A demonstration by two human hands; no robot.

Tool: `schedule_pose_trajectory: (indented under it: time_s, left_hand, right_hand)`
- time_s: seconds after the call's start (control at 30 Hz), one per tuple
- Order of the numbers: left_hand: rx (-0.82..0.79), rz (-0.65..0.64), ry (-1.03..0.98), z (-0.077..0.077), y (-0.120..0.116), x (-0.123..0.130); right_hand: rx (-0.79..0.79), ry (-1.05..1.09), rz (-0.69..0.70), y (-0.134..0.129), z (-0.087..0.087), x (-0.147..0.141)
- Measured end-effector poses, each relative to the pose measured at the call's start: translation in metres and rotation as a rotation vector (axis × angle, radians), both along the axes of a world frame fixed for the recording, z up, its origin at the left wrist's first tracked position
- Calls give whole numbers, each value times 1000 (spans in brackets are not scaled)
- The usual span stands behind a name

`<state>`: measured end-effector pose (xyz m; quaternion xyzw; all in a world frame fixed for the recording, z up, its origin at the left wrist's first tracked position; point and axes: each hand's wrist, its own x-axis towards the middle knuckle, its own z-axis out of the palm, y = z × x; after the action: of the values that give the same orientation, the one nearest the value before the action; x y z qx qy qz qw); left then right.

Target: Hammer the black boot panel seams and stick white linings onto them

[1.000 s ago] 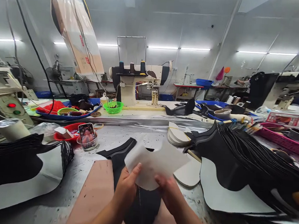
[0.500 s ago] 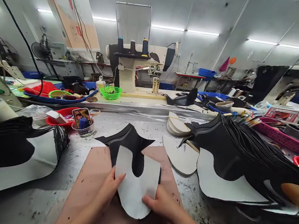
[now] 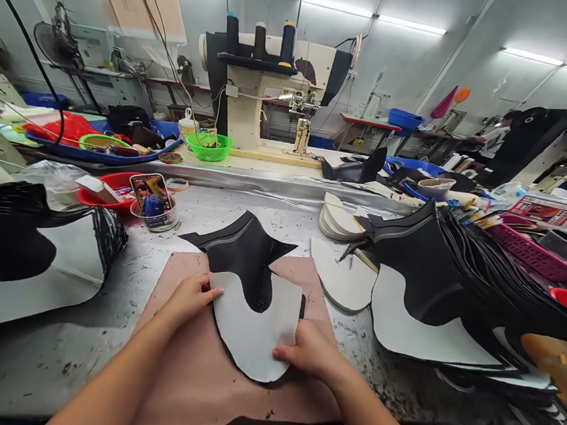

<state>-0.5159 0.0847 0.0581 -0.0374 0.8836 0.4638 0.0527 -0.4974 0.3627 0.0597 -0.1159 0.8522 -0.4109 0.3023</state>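
Observation:
A black shoe upper (image 3: pixel 241 248) lies on a pinkish-brown mat (image 3: pixel 172 374), with a white U-shaped lining piece (image 3: pixel 254 341) over its lower part. My left hand (image 3: pixel 192 300) pinches the lining's upper left edge between thumb and fingers. At the right edge, my right hand (image 3: pixel 312 351) grips the lining and upper, thumb on top and fingers hidden underneath. The lining's rounded end points toward me. Black material shows along its lower left side and beside its upper right corner.
Stacks of similar uppers stand left (image 3: pixel 11 243) and right (image 3: pixel 434 290). White insole-shaped pieces (image 3: pixel 344 286) lie right of the mat. Behind are a sewing machine (image 3: pixel 245 114), a green basket (image 3: pixel 210 148) and a phone (image 3: pixel 152 195) on a clear tub.
My left hand has shifted left and up to the lining's upper left corner. The lining's left arm now sits lower and farther out. The whole view has tilted down.

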Motion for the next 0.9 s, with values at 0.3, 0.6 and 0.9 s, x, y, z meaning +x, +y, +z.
schedule_pose_trajectory:
  time_s: [0.3, 0.6, 0.9]
  left_hand:
    - [-132, 13, 57, -2, 1, 0]
    - [-355, 44, 105, -5, 6, -1]
    - [-663, -24, 264, -14, 28, 23]
  right_hand:
    - [145, 113, 31, -6, 13, 2]
    - [163, 130, 52, -5, 12, 2]
    - [103, 243, 87, -11, 12, 7]
